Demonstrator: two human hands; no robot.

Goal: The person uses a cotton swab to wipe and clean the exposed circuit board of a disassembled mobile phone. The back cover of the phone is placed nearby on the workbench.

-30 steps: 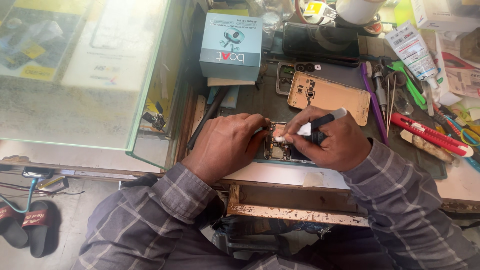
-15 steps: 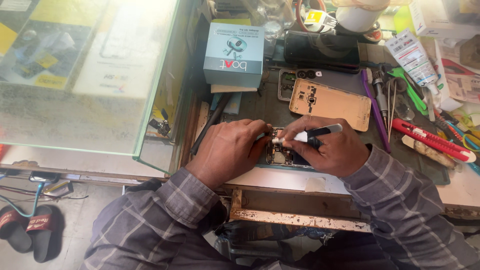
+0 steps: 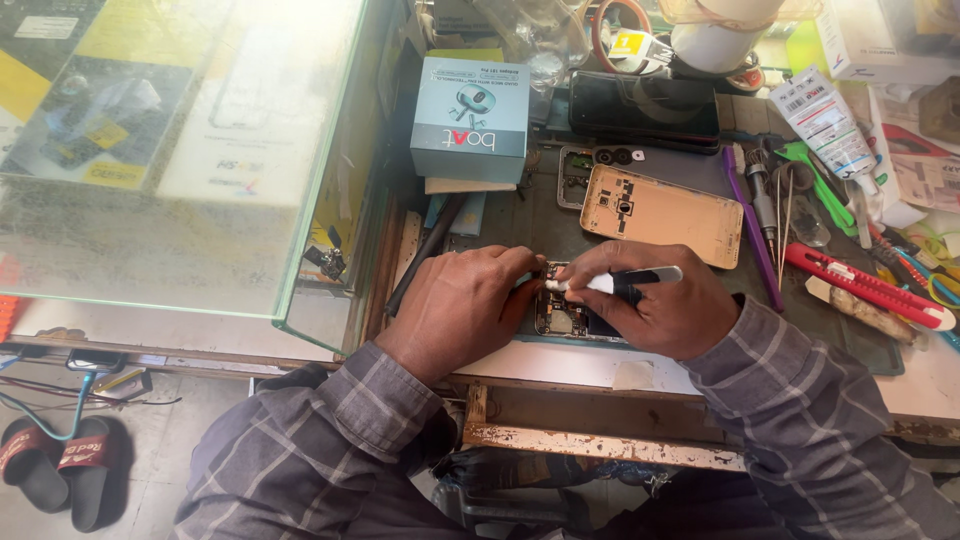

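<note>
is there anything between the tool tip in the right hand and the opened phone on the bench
Nothing visible. The right hand holds the white-tipped tool with its tip at the opened phone; the left hand steadies the phone from the side, not across the tip.

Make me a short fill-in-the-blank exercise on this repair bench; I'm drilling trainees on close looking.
1. The right hand holds a white and black tool in a ____ grip.
2. The left hand steadies the opened ____.
3. The gold back cover lies ____ the hands.
4. The red cutter lies to the ____ of both hands.

Missing words: pen-like; phone; beyond; right
</note>
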